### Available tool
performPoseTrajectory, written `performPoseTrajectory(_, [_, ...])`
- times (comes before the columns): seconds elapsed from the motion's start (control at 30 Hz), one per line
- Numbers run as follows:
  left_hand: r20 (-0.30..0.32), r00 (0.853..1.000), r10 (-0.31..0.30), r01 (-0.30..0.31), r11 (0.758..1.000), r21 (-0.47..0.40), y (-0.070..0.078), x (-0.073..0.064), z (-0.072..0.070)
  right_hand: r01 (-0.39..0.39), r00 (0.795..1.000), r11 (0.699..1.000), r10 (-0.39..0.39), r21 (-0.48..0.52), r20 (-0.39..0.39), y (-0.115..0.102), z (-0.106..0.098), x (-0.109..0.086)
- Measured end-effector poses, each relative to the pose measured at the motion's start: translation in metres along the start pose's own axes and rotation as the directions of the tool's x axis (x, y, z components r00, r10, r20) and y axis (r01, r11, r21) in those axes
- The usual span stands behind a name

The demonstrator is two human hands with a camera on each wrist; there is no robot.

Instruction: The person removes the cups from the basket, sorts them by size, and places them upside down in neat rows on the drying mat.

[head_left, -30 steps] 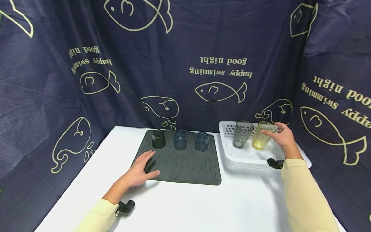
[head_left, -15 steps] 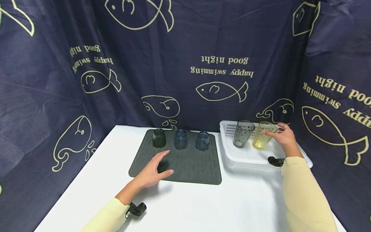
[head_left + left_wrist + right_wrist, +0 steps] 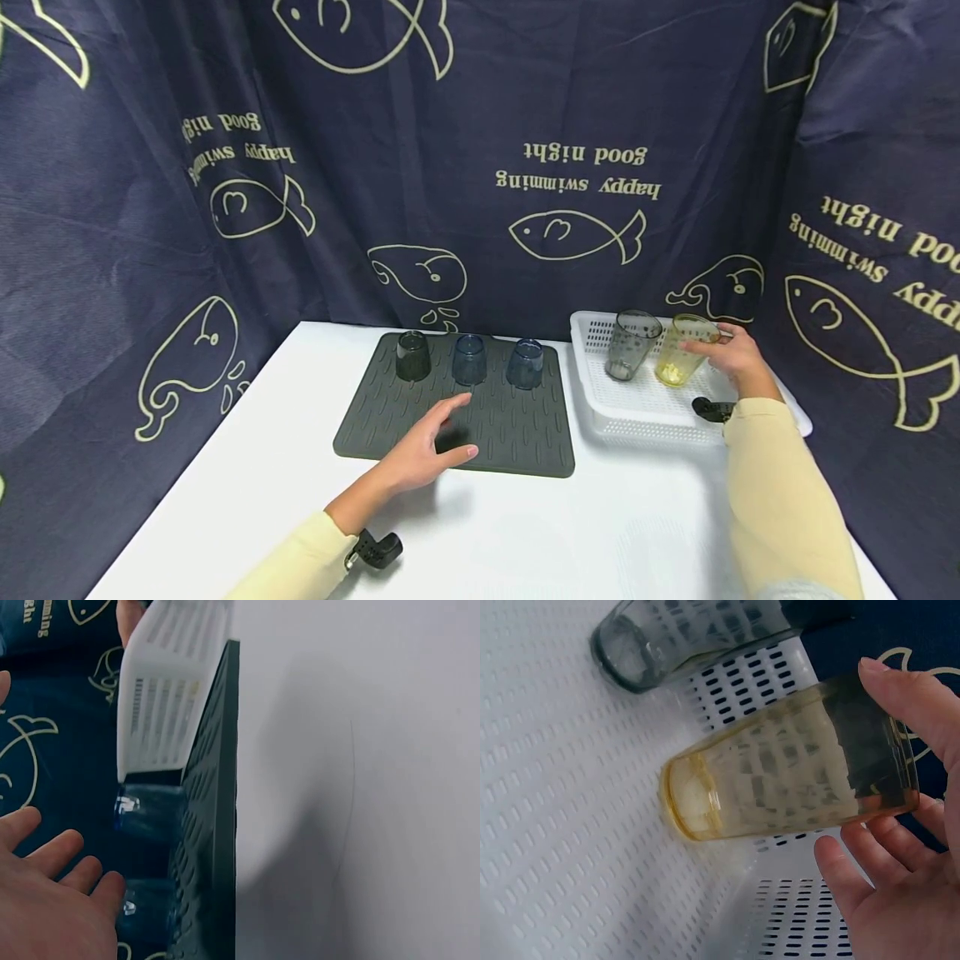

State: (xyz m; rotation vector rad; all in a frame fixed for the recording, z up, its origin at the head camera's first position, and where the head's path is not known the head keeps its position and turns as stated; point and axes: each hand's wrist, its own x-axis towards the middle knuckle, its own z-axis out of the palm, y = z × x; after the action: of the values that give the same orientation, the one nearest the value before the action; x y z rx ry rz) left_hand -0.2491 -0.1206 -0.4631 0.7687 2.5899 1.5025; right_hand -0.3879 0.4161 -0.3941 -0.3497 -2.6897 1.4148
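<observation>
Right hand holding yellow glass; left hand spread and unladen

We report from left to right. The left hand [image 3: 422, 450] is spread wide, thumb well apart from the fingers, and it holds nothing. Its fingers reach over the front part of a dark grey, rectangular ridged mat [image 3: 517, 433]; the left wrist view shows them apart from the glasses. Beyond this hand, along the mat's far side, we find three small glasses in a row: a near-black, rounded one [image 3: 412, 358] at the left, a blue, see-through one [image 3: 469, 362] in the middle, and a second blue, see-through one [image 3: 524, 367] at the right.

To the right of that open hand, well apart from it, sits a white, perforated plastic basket [image 3: 637, 428]. In it, just left of the right hand's grip, stands a tall, smoky grey, see-through glass [image 3: 628, 346].

The right hand [image 3: 737, 354] holds a tall, yellow, see-through glass [image 3: 671, 360] near the rim, thumb on one side and fingers on the other. The gripped glass is within the basket, its base pointing down and away from the hand; we cannot tell whether that base touches the basket floor. Below both hands extends a white table [image 3: 570, 533].
</observation>
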Motion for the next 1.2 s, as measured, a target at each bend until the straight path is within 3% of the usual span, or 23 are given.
performPoseTrajectory(0.5, [0.019,0.996,0.092,-0.090,0.992,-0.084,0.008,0.005,0.021,-0.047,0.999,0.991,0.044,0.124,0.027,0.002,0.004,0.011])
performPoseTrajectory(0.73, [0.015,0.995,0.101,-0.099,0.990,-0.097,0.008,0.006,0.025,0.006,1.000,0.982,-0.008,0.190,0.008,0.005,0.007,0.010])
performPoseTrajectory(1.2, [0.009,0.998,0.067,-0.065,0.992,-0.111,0.006,0.011,0.026,-0.013,0.999,0.993,0.018,0.116,-0.045,-0.003,0.004,0.002])
